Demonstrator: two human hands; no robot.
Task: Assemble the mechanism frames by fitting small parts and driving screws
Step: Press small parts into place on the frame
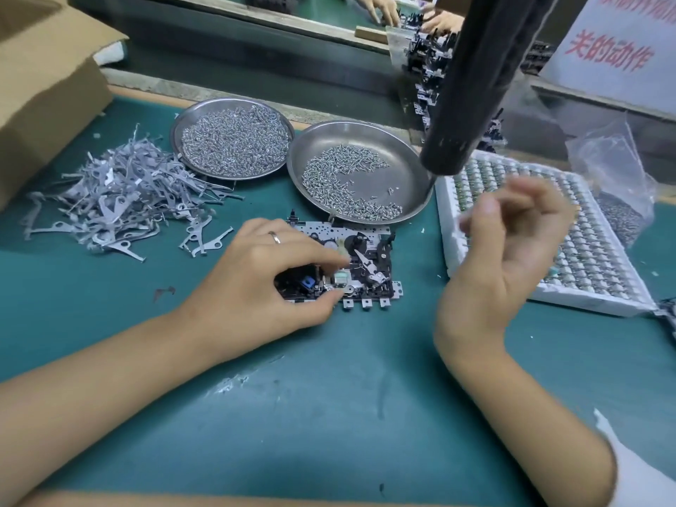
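While lying flat on the green surface (pixel 329 415) just in front of the two steel dishes, mechanism frame (pixel 365 258) — pinned under left hand (pixel 263 283), fingertips curled down onto its near-left corner. Right hand (pixel 508 250) raised just right of the frame, blurred, fingers loosely curled — holding anything or not, cannot tell. Left dish (pixel 183 129) heaped with screws, right dish (pixel 413 155) partly filled. Pile of flat metal levers (pixel 120 199) at far left; white parts tray (pixel 450 199) at right, beneath a hanging black tool (pixel 472 75).

Cardboard box (pixel 44 86) far left, white sign w/ red characters (pixel 614 45) top right, another person's hands (pixel 384 9) at back.
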